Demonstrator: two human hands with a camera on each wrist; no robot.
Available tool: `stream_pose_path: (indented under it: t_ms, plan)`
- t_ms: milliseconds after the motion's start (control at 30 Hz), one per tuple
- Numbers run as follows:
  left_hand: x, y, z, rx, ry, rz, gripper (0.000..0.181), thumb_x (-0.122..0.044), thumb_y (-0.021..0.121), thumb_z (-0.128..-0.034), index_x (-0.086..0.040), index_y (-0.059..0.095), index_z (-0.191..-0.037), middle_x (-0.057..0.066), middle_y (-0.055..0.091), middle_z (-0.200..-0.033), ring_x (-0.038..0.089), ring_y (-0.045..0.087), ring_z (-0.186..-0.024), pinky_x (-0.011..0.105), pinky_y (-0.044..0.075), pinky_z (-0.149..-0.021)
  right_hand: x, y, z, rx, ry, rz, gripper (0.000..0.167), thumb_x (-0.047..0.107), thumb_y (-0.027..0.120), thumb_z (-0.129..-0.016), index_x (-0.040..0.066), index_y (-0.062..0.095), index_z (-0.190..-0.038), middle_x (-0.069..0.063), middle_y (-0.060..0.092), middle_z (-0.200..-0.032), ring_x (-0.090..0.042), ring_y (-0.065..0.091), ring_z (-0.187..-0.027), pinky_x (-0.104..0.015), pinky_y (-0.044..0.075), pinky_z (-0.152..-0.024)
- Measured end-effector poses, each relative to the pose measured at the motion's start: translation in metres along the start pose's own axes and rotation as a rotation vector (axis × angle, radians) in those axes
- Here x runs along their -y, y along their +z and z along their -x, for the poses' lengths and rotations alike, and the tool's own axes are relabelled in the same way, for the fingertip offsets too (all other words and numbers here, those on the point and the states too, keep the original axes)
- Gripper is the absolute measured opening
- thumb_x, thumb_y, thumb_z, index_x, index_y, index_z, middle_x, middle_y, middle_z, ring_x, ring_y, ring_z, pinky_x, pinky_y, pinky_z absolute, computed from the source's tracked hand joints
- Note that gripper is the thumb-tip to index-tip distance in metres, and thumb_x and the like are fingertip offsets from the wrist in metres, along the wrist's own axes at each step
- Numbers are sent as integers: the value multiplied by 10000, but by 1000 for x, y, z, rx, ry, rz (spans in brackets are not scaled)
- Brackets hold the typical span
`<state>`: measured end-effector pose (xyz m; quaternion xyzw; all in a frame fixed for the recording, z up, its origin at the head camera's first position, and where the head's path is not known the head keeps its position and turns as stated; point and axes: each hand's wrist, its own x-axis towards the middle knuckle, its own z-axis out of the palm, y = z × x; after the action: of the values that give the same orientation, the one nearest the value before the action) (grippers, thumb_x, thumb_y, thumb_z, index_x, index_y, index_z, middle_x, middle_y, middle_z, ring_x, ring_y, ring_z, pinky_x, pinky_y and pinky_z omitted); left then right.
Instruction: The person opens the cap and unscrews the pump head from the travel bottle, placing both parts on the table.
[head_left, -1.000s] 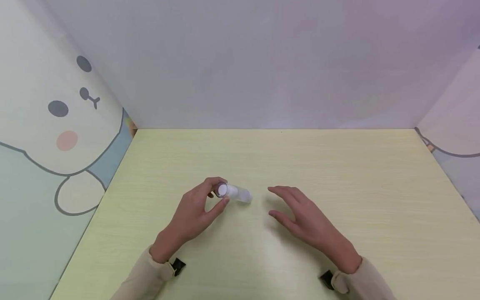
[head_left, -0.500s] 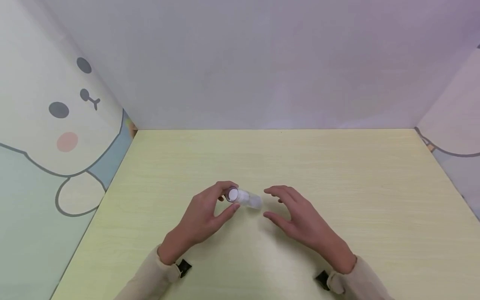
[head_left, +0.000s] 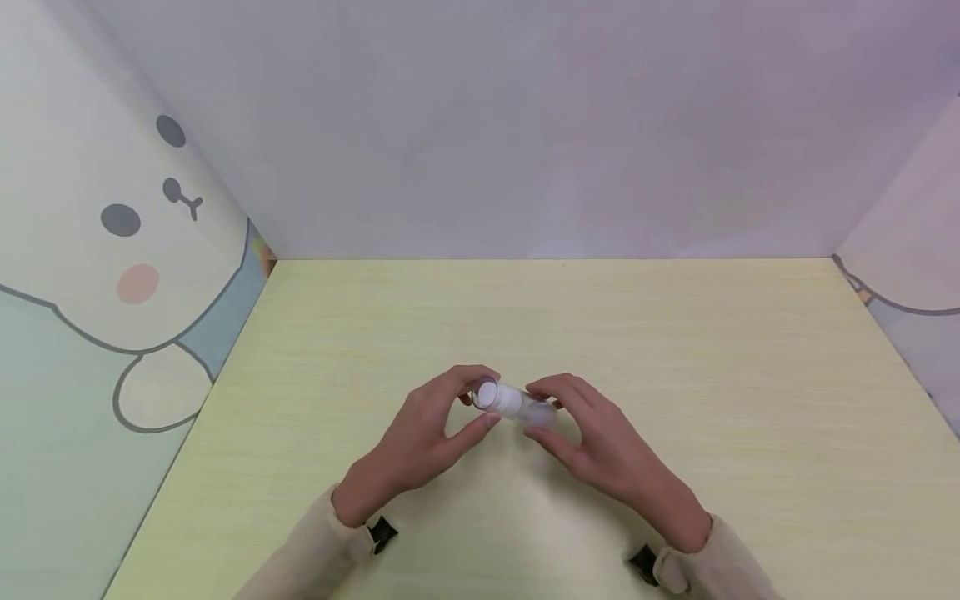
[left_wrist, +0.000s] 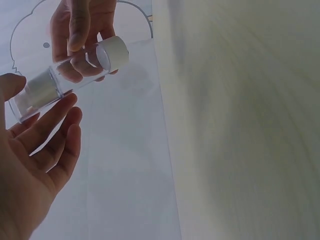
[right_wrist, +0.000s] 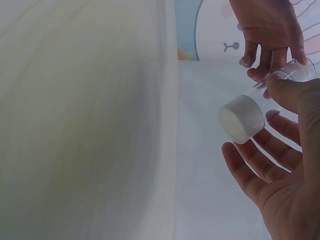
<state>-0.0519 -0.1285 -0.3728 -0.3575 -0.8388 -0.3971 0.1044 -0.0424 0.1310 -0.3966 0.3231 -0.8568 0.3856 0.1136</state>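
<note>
A small clear bottle [head_left: 507, 402] is held above the table, tilted, with a transparent cap over a white part at its left end. The left hand [head_left: 420, 435] pinches that capped end between thumb and fingers. Around the other end is the right hand [head_left: 621, 437], thumb on the near side and fingers on the far side. In the left wrist view the bottle's white base [left_wrist: 118, 53] sticks out beyond the right fingers. The right wrist view shows the white base [right_wrist: 241, 119] against the right fingertips, with the right thumb lying over the clear body.
The pale wooden table [head_left: 540, 308] lies beneath both hands. A plain grey-white wall [head_left: 540, 133] rises at its back edge, and panels with cartoon animal drawings stand at the left [head_left: 60, 167] and right sides. Black straps show at both beige sleeves.
The left hand has carried the bottle to the right. The right hand, formerly apart from it, has moved slightly left, and its thumb and fingers are now around the bottle's far end.
</note>
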Motion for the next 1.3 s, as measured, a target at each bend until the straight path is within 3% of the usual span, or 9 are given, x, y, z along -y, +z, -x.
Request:
stream_pose_path:
  t_ms: [333,533,700,833,1000,1167,1300]
  plan:
    - [-2,4,-9,-7,32,64,397,-200,692,-1011,-77,551,-1362,26,669,-1227,112,637,-1027,284,582,-880,3,-7,-1,-41,-2,-15,465,150,870,-857,122,629,-1254,35,664,-1197,-102,631,-1060,-210,524,-935]
    - [-1,6,-15,-15,78,86,389,-139,715,-983,-56,559,-1329,43,674,-1214,117,626,-1002,264,568,-873,0,-13,-2,-76,-40,23,493,95,897,-809,88,645,-1233,14,670,-1170,-118,623,-1048,-213,514,-922]
    - [-2,6,-22,-27,130,70,405,-94,744,-940,-41,569,-1302,58,672,-1230,126,633,-1004,249,569,-865,-1,-18,-2,-88,-45,66,498,82,906,-792,95,655,-1222,22,662,-1180,-131,621,-1066,-148,481,-962]
    - [-5,4,-28,15,126,41,420,-99,740,-944,-59,568,-1326,46,643,-1259,130,622,-1040,268,568,-894,-2,-22,-3,-112,-59,108,504,65,916,-764,96,667,-1202,15,660,-1166,-140,615,-1052,-126,474,-951]
    - [-9,5,-34,75,126,-41,346,-125,760,-945,-105,622,-1262,37,592,-1246,142,610,-1074,264,558,-929,-4,-25,-3,-122,-71,167,526,61,929,-735,92,676,-1194,-3,658,-1154,-161,603,-1046,-143,501,-887]
    - [-13,10,-38,64,170,-221,346,-214,799,-933,-90,633,-1210,42,615,-1225,166,614,-1059,249,550,-924,-5,-26,-3,-114,-94,225,557,74,944,-716,88,674,-1203,-24,650,-1153,-180,605,-1038,-273,578,-781]
    - [-15,14,-38,78,148,-313,398,-293,806,-931,-105,633,-1236,8,655,-1222,157,603,-1031,241,554,-887,-5,-26,-3,-107,-118,265,555,87,945,-715,88,677,-1201,-46,642,-1139,-200,598,-1026,-319,591,-747]
